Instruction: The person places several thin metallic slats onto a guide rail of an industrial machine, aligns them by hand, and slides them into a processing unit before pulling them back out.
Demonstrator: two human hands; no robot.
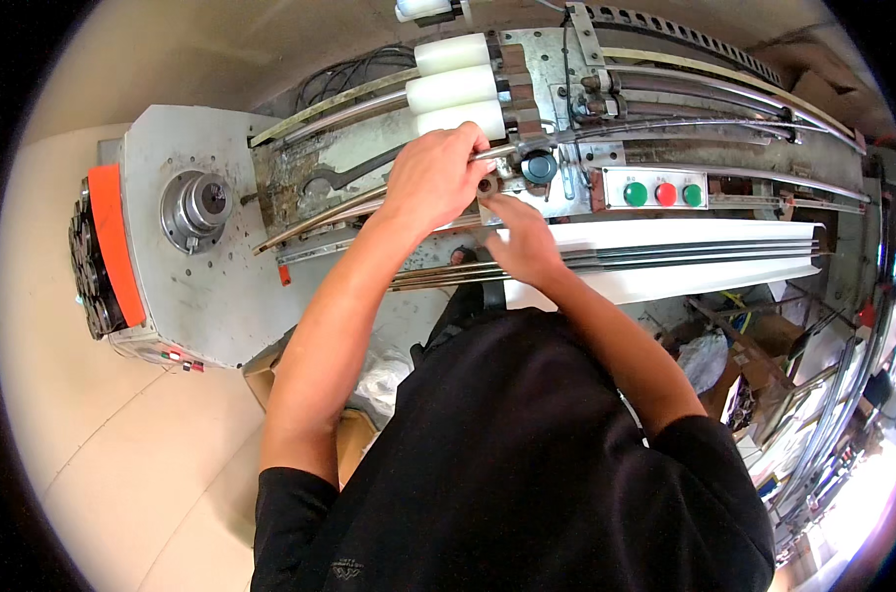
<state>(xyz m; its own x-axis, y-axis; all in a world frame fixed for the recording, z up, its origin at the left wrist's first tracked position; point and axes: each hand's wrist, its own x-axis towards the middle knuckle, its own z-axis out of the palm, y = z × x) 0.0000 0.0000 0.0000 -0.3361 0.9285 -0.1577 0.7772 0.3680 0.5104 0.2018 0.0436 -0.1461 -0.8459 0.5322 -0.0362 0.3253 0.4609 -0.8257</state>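
Observation:
A long thin metal rod (320,219) runs slantwise over the machine bed, and my left hand (433,180) is closed around it near its right part. Past that hand the rod reaches a metal fitting (513,170) in the middle of the machine. My right hand (527,240) is just below this fitting, its fingertips close to a small round metal part (486,186). Motion smears its fingers, so their grip is unclear. Beside the fitting sits a dark round knob (539,168). A dark open-ended wrench (354,170) lies left of my left hand.
Three white rollers (451,89) stand beyond my hands. A panel (655,188) with green and red buttons is to the right. Several thin rods (665,257) lie along a white trough (764,235) in front. At left stands a grey machine housing (241,296) with a round chuck (197,205).

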